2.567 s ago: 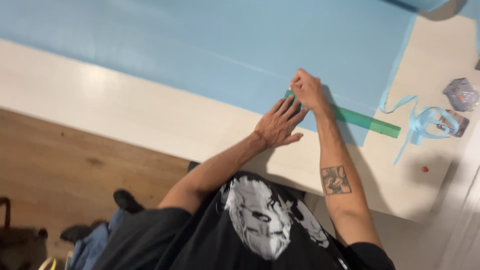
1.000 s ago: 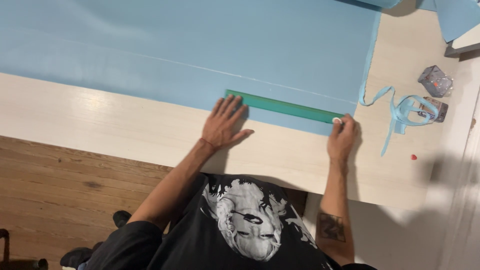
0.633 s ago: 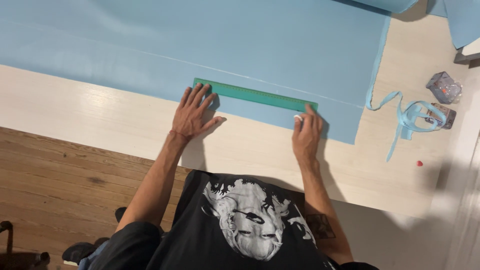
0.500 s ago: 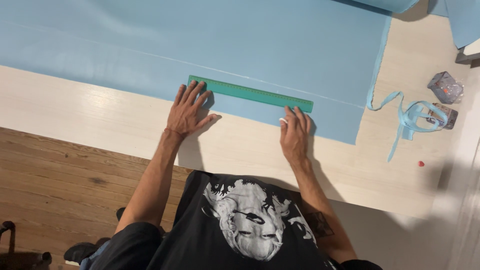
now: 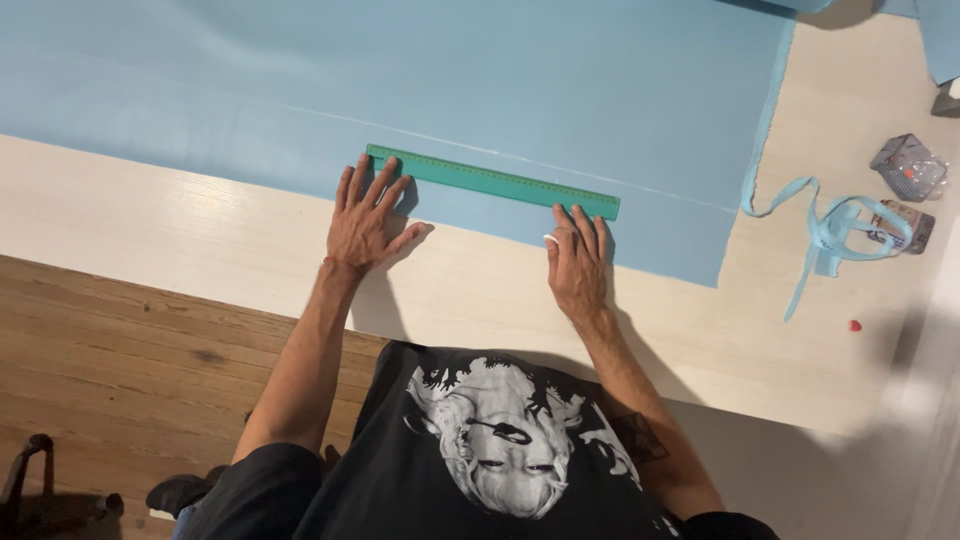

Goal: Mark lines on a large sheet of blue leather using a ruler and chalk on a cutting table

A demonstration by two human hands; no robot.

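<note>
Below, left hand (image 5: 367,217) lies flat, fingers spread, on the green ruler (image 5: 492,181); right hand (image 5: 577,263) presses its other end, pinching something small and white; ruler rests on blue sheet (image 5: 500,80) over the table (image 5: 150,250).

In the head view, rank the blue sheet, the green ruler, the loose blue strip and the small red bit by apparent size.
1. blue sheet
2. green ruler
3. loose blue strip, tangled, so its true length is unsure
4. small red bit
</note>
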